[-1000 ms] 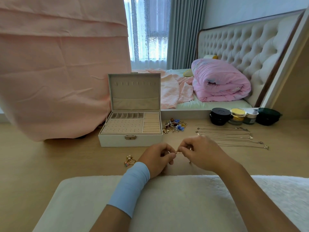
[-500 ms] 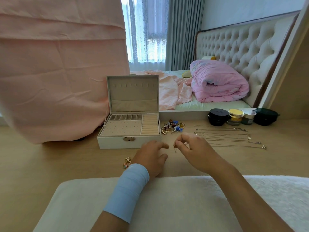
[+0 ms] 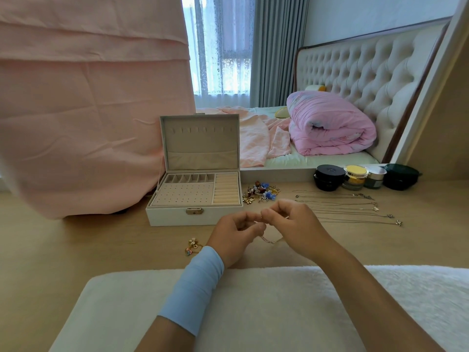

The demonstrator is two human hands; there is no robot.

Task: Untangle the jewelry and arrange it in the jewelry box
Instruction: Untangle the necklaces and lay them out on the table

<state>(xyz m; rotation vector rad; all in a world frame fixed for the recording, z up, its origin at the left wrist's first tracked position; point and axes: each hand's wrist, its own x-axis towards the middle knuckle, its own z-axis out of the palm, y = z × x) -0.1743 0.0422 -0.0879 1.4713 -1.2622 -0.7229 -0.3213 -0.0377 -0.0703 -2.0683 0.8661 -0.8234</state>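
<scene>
A thin gold chain (image 3: 269,239) hangs in a loop between my two hands, just above the wooden floor. My left hand (image 3: 234,236) pinches one end and my right hand (image 3: 291,224) pinches the other, fingertips nearly touching. The white jewelry box (image 3: 177,217) stands open to the left of my hands, its lid upright and its tray compartments showing nothing in them. A tangled heap of colourful jewelry (image 3: 261,191) lies beside the box. Several thin necklaces (image 3: 355,207) are laid out straight to the right. A small beaded bracelet (image 3: 193,246) lies by my left wrist.
Several cosmetic jars (image 3: 355,177) stand along the bed platform at the back right. A pink cloth (image 3: 88,110) hangs at the left behind the box. A white fluffy cushion (image 3: 253,313) lies under my forearms.
My left hand, flat on the floor half a second ago, has risen and now pinches the chain again beside my right hand. Both hands sit slightly further forward than one second ago.
</scene>
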